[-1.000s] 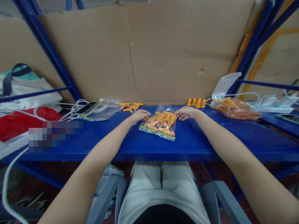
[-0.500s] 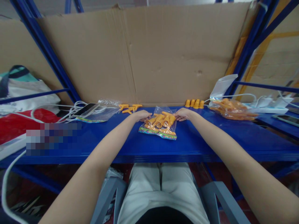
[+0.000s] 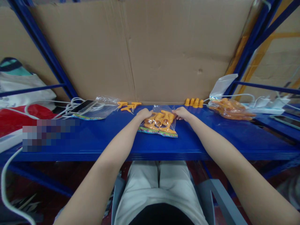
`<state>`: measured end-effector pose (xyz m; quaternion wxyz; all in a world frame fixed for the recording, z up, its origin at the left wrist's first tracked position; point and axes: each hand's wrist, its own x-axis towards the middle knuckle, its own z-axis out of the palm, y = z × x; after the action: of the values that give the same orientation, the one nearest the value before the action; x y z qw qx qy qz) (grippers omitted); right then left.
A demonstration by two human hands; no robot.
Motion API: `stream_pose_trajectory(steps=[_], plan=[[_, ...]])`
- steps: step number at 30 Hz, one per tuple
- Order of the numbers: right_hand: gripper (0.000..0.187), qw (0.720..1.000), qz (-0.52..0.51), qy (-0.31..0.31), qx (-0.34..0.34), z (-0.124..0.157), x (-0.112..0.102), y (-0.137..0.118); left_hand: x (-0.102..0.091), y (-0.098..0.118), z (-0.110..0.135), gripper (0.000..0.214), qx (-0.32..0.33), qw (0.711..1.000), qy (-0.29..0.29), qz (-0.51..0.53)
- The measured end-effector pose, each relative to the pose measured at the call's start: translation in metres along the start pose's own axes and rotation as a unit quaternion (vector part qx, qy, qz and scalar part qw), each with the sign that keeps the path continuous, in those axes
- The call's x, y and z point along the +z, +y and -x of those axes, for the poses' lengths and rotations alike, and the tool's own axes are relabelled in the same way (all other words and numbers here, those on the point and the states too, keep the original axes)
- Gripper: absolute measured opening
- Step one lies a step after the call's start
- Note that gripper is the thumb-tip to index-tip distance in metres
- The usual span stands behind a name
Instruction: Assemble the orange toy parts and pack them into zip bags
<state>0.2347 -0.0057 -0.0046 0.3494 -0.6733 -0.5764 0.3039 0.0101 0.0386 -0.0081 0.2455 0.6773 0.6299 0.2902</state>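
A clear plastic bag (image 3: 174, 125) with a colourful printed strip lies flat on the blue table, its strip towards me. Inside are several orange plastic pieces (image 3: 159, 120), some cup-shaped and some T-shaped. My left hand (image 3: 143, 114) is closed on the bag's upper left edge, its fingertips partly hidden. On the opposite side, my right hand (image 3: 182, 113) pinches the upper right edge. Behind my left hand lie orange T-shaped handles (image 3: 127, 108) with small chains. Several orange cups (image 3: 194, 102) stand in a row beyond my right hand.
A filled bag of orange pieces (image 3: 231, 109) sits at the right beside a white power strip (image 3: 264, 109) and a phone (image 3: 287, 121). To the left are a flat clear bag (image 3: 103, 111), another phone (image 3: 83, 107) and tangled white cables (image 3: 72, 107). Cardboard (image 3: 164, 53) stands behind.
My left hand has shifted slightly right and further over the bag's left side. The right hand stays at the opposite edge. The camera view has moved a little.
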Motion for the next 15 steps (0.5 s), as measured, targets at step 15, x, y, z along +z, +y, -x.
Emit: stream_pose_trajectory(steps=[15], plan=[[0.02,0.98,-0.195,-0.032,0.025,0.01,-0.003,-0.008,-0.003,0.013,0.02,0.028,-0.045,0.993,-0.04,0.105]])
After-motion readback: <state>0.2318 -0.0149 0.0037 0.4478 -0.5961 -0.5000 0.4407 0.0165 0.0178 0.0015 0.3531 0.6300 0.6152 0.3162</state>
